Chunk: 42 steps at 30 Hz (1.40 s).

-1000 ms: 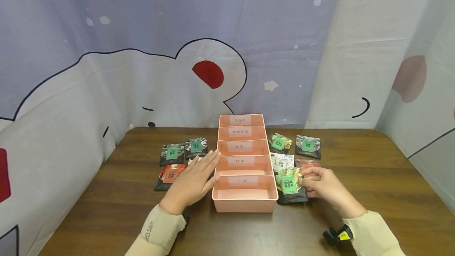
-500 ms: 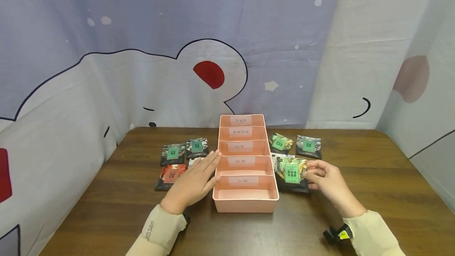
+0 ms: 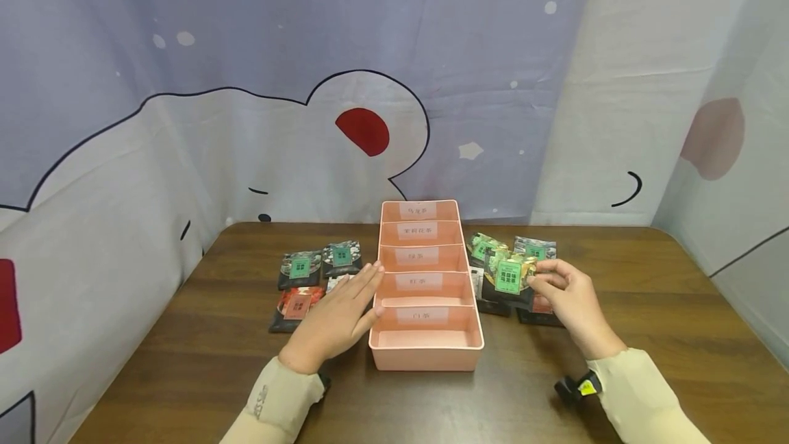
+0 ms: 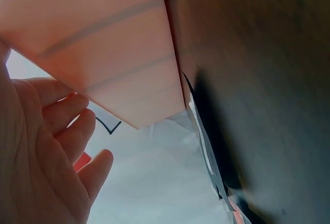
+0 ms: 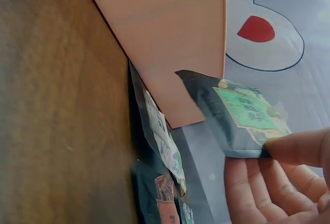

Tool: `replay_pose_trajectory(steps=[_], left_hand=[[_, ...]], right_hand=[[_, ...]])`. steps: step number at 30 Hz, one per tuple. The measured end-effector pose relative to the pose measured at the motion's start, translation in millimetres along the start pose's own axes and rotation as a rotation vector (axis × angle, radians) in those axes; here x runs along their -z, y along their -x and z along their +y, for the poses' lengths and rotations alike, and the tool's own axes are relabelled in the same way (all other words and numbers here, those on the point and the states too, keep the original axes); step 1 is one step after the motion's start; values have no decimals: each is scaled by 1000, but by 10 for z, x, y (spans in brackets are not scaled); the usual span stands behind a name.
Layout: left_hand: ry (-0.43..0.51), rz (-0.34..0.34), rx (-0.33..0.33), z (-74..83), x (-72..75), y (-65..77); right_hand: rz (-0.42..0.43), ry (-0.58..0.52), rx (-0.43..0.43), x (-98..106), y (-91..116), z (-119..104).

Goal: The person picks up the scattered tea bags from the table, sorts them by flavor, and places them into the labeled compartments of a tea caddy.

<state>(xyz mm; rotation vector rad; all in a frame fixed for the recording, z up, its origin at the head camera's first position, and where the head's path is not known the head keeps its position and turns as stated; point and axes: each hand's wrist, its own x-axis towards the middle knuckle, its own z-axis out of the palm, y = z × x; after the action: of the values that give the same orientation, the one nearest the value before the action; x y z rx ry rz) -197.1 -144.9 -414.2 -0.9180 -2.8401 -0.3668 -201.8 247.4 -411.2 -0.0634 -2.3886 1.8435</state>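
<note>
My right hand [image 3: 570, 303] pinches the edge of a black tea sachet [image 3: 508, 278] with a green label, held above the other sachets to the right of the pink divided box [image 3: 425, 358]. In the right wrist view the sachet [image 5: 242, 113] hangs clear of the table, thumb on one face and fingers behind it. The left hand [image 3: 335, 317] rests its straight fingers on the box's left rim. In the left wrist view those fingers [image 4: 72, 126] touch the rim without curling round it. Each of the box's several compartments bears a white label with Chinese characters.
Left of the box lie several sachets, among them a red-labelled one [image 3: 296, 307] and a green-labelled one [image 3: 300, 268], partly behind the left hand. On the right, a green-labelled sachet [image 3: 535, 247] and a red one [image 3: 542, 314] lie partly covered. A patterned curtain [image 3: 481, 88] hangs behind the table.
My right hand has lifted the green-labelled sachet from near the table's front upward and slightly away, uncovering the white and red sachets beneath. The left hand stays on the box rim.
</note>
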Motion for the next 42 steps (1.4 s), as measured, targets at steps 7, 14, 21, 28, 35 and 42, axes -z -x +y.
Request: replay_pose_trajectory(steps=[7, 14, 21, 28, 35, 42], left_hand=[[16, 6, -6, 6, -12, -11], [14, -10, 10, 17, -28, -20], [20, -10, 15, 23, -14, -20], [15, -14, 14, 19, -1, -21], [19, -11, 25, 9, 2, -7], [19, -5, 24, 8, -3, -5]], right_hand=[[58, 20, 31, 14, -97, -64], [84, 17, 20, 18, -194, -133], [87, -28, 127, -55, -340, -178], [66, -63, 222, -188, -508, -206], [62, -95, 260, -284, -675, -301], [20, -123, 278, -373, -846, -383]])
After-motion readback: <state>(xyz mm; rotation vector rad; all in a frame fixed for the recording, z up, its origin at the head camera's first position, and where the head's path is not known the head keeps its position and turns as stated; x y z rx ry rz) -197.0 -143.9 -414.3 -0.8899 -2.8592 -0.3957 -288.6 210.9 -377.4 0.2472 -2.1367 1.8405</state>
